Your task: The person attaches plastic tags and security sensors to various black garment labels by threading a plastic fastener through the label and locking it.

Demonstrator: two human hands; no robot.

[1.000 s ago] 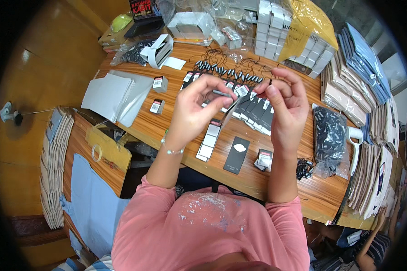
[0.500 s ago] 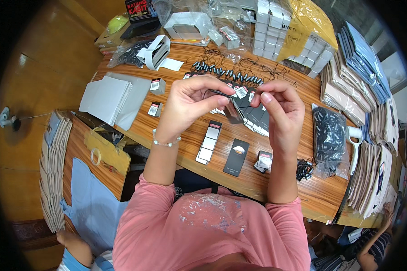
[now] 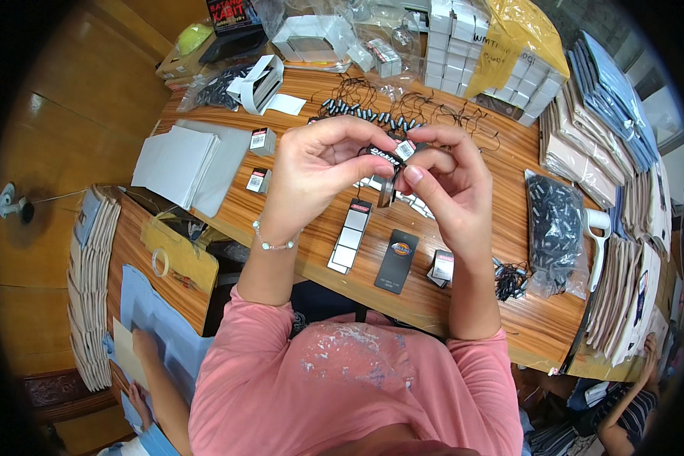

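Note:
Above the table, my left hand (image 3: 323,163) pinches a black tag string (image 3: 381,157) whose small seal has pale lettering. My right hand (image 3: 454,182) meets it there, with thumb and fingers pinched at the same string. A dark hang tag (image 3: 386,195) dangles edge-on below the fingertips. Partly hidden behind my hands lies a fan of black hang tags (image 3: 422,207) with white stickers. Nearer me are a strip of white-stickered tags (image 3: 349,235), a single black hang tag (image 3: 397,261) with an oval emblem, and a small stack of tags (image 3: 441,267).
Strings with seals (image 3: 361,102) lie in a row at the back. A bag of black seals (image 3: 555,232), a white-handled roller (image 3: 598,243) and folded garments (image 3: 585,144) stand right. White sheets (image 3: 176,167) and two small tag stacks (image 3: 258,180) sit left. A co-worker's arm (image 3: 163,387) reaches over blue cloth.
My right hand has moved left and closed in on my left hand. The string's seal now shows between them, and the tag has turned edge-on. At lower left, a co-worker's arms have come further into view.

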